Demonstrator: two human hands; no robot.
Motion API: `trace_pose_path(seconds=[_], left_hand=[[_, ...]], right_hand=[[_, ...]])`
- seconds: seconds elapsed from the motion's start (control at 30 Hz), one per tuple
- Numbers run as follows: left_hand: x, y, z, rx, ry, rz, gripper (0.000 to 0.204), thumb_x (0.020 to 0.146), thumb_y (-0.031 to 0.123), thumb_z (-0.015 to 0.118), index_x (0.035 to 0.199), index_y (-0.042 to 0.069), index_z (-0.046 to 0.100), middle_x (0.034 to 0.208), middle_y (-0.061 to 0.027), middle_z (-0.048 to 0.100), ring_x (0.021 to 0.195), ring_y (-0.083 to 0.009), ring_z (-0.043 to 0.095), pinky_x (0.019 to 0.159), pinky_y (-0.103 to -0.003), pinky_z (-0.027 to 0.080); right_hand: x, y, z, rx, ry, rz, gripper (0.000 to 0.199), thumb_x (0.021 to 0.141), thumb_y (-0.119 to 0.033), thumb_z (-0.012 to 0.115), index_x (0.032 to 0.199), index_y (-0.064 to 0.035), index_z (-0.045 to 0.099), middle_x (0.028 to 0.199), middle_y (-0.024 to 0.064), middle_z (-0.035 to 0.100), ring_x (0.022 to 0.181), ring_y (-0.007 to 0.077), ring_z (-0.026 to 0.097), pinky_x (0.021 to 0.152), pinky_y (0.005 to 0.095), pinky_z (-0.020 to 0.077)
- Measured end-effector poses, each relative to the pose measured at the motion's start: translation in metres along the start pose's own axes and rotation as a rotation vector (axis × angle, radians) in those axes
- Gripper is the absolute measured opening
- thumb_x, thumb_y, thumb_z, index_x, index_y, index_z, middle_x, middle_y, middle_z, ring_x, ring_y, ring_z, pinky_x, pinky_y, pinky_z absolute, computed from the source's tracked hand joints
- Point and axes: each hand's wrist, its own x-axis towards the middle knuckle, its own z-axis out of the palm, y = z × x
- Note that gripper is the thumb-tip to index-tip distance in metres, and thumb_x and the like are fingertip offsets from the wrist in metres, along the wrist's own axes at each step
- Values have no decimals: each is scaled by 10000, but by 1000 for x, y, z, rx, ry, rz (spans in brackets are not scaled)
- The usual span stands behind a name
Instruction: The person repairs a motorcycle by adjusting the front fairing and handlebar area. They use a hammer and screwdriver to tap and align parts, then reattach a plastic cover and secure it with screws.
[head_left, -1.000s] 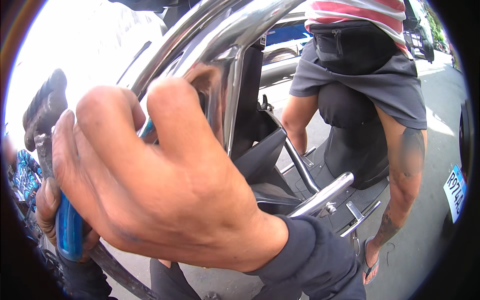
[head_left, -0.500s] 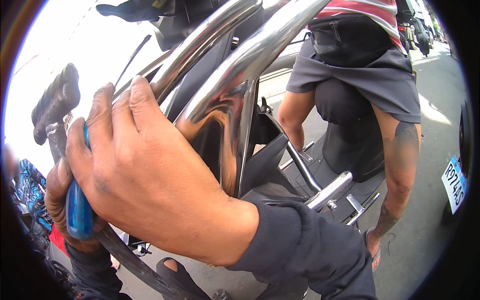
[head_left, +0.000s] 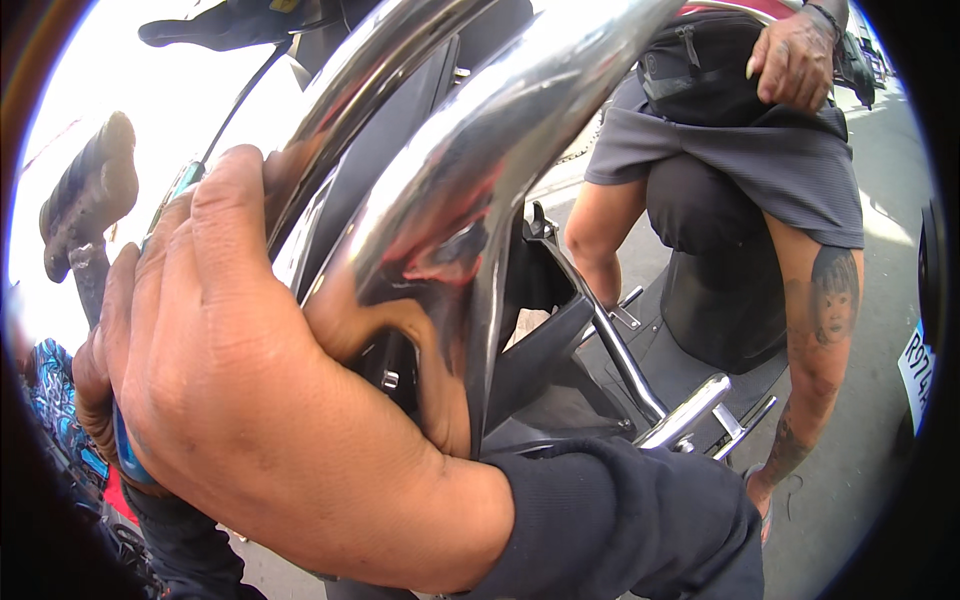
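Hands [head_left: 225, 370] [head_left: 92, 395] flank a blue handle [head_left: 128, 455] beside curved chrome [head_left: 430, 195]

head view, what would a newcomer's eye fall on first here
Probably the right hand, large at left of centre, its dark sleeve coming in from the lower right. Beside it, thick shiny metal bars slant up through the upper middle. At the upper right, someone else's grey shorts and black waist bag stand out.
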Motion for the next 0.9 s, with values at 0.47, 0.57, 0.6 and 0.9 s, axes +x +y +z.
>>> trace_pose_path(seconds=[0.47, 0.57, 0.6, 0.9], left_hand=[[38, 14, 55, -392, -327, -367, 438, 1033, 214, 507, 1320, -42, 297, 1085, -264, 475, 401, -121, 409, 279, -269, 415], [46, 10, 64, -422, -319, -374, 430, 1027, 219, 520, 1294, -49, 314, 1090, -266, 483, 414, -115, 433, 301, -274, 446], [48, 13, 67, -434, -303, -396, 418, 1026, 220, 523, 1275, -48, 322, 1088, -266, 483, 412, -112, 430, 298, -271, 443], [56, 26, 81, -412, -318, -396, 430, 1024, 213, 512, 1274, -71, 310, 1096, -256, 485, 418, -104, 429, 299, -268, 445]], right_hand=[[-61, 79, -53, 522, 146, 686, 266, 994, -83, 473, 1198, 52, 576, 1003, 143, 658, 842, 181, 654, 787, 319, 559], [-63, 111, -46, 1609, -30, 1098, 273, 1019, -91, 483, 1243, 40, 568, 1036, 140, 685, 914, 179, 689, 804, 330, 590], [-58, 120, -38, 1611, -15, 978, 273, 1021, -102, 496, 1245, 31, 575, 1047, 141, 690, 929, 184, 695, 810, 334, 595], [-30, 161, -6, 1446, 124, 683, 200, 943, -73, 629, 1125, 7, 652, 971, 96, 715, 799, 138, 666, 700, 267, 538]])
